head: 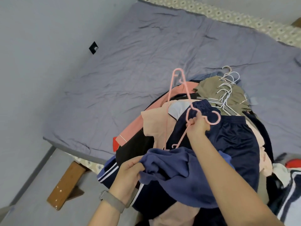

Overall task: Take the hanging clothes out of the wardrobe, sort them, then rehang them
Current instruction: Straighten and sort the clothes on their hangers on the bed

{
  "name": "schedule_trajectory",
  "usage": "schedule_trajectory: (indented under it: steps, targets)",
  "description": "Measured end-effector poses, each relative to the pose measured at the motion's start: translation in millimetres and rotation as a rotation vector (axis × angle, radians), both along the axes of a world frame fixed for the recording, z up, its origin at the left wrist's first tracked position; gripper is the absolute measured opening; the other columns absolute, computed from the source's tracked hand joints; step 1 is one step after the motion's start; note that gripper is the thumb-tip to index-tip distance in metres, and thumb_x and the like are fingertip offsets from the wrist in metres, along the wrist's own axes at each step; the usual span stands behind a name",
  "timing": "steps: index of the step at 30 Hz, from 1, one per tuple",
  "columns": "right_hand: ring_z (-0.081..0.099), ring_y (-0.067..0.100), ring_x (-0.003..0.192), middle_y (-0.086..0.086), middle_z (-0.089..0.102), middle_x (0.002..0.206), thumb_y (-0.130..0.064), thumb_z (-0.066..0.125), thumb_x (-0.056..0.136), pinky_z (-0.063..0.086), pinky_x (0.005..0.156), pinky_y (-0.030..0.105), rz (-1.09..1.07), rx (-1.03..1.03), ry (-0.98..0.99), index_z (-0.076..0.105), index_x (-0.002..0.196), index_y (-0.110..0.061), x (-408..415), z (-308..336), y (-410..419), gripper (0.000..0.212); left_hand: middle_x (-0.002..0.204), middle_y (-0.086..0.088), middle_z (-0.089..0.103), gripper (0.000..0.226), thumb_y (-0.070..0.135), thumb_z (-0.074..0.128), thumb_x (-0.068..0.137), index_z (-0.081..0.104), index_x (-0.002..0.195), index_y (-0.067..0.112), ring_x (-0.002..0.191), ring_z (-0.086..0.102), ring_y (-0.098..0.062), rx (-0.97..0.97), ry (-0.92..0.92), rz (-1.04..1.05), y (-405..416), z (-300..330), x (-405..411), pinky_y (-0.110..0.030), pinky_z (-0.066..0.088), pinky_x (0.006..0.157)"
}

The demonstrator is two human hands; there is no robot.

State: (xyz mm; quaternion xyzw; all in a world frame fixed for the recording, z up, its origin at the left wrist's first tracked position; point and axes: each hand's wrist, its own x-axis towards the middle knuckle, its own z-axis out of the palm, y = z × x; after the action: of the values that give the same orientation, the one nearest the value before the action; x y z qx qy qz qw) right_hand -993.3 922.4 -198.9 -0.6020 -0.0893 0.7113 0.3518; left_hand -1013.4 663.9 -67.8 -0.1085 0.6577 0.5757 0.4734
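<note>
Blue garment (pixel 177 175) — lower centre of frame, bunched, lying over my right forearm. My left hand (pixel 128 175) pinches its left edge, fingers curled into the cloth; a grey watch strap (pixel 114 201) sits on that wrist. My right hand (pixel 197 126), centre-right, is closed around the pink hanger (pixel 182 101) just below its hook; the hanger's lower end dips behind the blue garment, the other end points toward upper centre.

Beneath both hands: the clothes pile (pixel 228 136) — navy shorts, peach and salmon pieces, black items, olive garments. A cluster of pale hangers (pixel 228 88) lies on the olive pieces, right of centre. The pile rests on the bed's grey-blue sheet (pixel 130 62), which fills the upper frame. Wooden bed leg (pixel 66 185) at lower left on the grey floor (pixel 32 185).
</note>
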Motion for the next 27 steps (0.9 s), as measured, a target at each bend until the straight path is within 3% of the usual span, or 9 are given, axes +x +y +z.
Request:
schedule_trajectory:
  steps: [4,7,11,14,17,20,22,24,27]
  targets:
    - [0.014,0.014,0.043,-0.004,0.011,0.044,-0.049,0.054,0.090,0.023,0.050,0.023,0.055,0.093,0.268,0.035,0.060,-0.024,51.5,77.8,3.2,0.044,0.071,-0.003,0.071,0.040,-0.010,0.030,0.091,0.066,0.085,0.006,0.080,0.062,-0.022,0.025,-0.159,0.065,16.5,-3.0,3.6,-0.029,0.054,0.069]
    - [0.009,0.018,0.044,-0.001,0.006,0.045,-0.044,0.051,0.091,0.023,0.052,0.023,-0.075,0.121,0.397,0.015,0.056,-0.023,100.5,127.2,-6.5,0.055,0.062,-0.008,0.068,0.053,0.002,0.031,0.095,0.073,0.064,0.010,0.068,0.063,-0.021,0.090,-0.236,0.226,28.5,6.0,14.0,-0.025,0.054,0.056]
    - [0.007,0.017,0.039,-0.004,0.010,0.036,-0.036,0.045,0.091,0.032,0.052,0.023,-0.071,0.155,0.391,0.017,0.045,-0.023,150.8,154.7,-31.6,0.055,0.085,-0.015,0.065,0.028,0.014,0.037,0.095,0.062,0.092,0.003,0.079,0.061,-0.027,0.095,-0.293,0.184,38.8,21.3,32.0,-0.031,0.055,0.063]
    - [0.007,0.016,0.040,-0.008,0.011,0.033,-0.032,0.048,0.084,0.037,0.056,0.026,0.048,0.202,0.399,0.019,0.040,-0.023,165.9,156.7,-45.8,0.053,0.088,-0.012,0.063,0.020,0.015,0.040,0.095,0.056,0.094,0.005,0.082,0.059,-0.027,0.064,-0.267,0.154,47.7,30.3,44.4,-0.037,0.051,0.075]
    - [0.007,0.017,0.040,-0.004,0.002,0.042,-0.030,0.052,0.077,0.029,0.054,0.028,0.251,0.254,0.436,0.011,0.046,-0.026,161.9,149.2,-57.4,0.051,0.086,-0.015,0.064,0.024,0.016,0.041,0.095,0.061,0.093,0.003,0.081,0.059,-0.027,0.065,-0.270,0.110,50.1,50.4,45.3,-0.032,0.054,0.066]
    - [0.005,0.014,0.041,-0.004,0.007,0.039,-0.011,0.051,0.080,0.026,0.051,0.026,0.497,0.343,0.382,0.012,0.047,-0.022,156.2,131.2,-69.9,0.053,0.086,-0.021,0.065,0.028,0.014,0.043,0.092,0.066,0.086,0.000,0.073,0.066,-0.024,0.088,-0.254,0.073,54.2,72.6,41.3,-0.034,0.048,0.077]
    - [0.015,0.010,0.036,-0.005,0.020,0.034,-0.004,0.046,0.086,0.033,0.052,0.025,0.664,0.378,0.274,0.020,0.043,-0.021,158.4,123.7,-71.5,0.053,0.077,-0.020,0.064,0.033,0.008,0.041,0.094,0.065,0.074,-0.002,0.056,0.067,-0.013,0.108,-0.183,0.096,53.4,85.1,37.0,-0.025,0.050,0.069]
    - [0.025,0.012,0.035,-0.001,0.029,0.036,0.000,0.046,0.091,0.037,0.052,0.026,0.822,0.347,0.011,0.033,0.045,-0.017,167.6,121.1,-64.6,0.051,0.072,-0.017,0.068,0.030,0.007,0.051,0.084,0.072,0.063,0.001,0.055,0.068,-0.018,0.158,-0.179,0.095,48.4,99.2,30.3,-0.025,0.055,0.052]
    - [0.023,0.013,0.040,0.000,0.027,0.039,-0.008,0.052,0.087,0.023,0.053,0.034,1.097,0.400,-0.214,0.032,0.044,-0.018,185.0,121.9,-40.6,0.049,0.074,-0.011,0.067,0.041,0.013,0.042,0.092,0.073,0.065,0.007,0.063,0.067,-0.020,0.111,-0.074,0.060,35.4,113.9,13.6,-0.027,0.056,0.055]
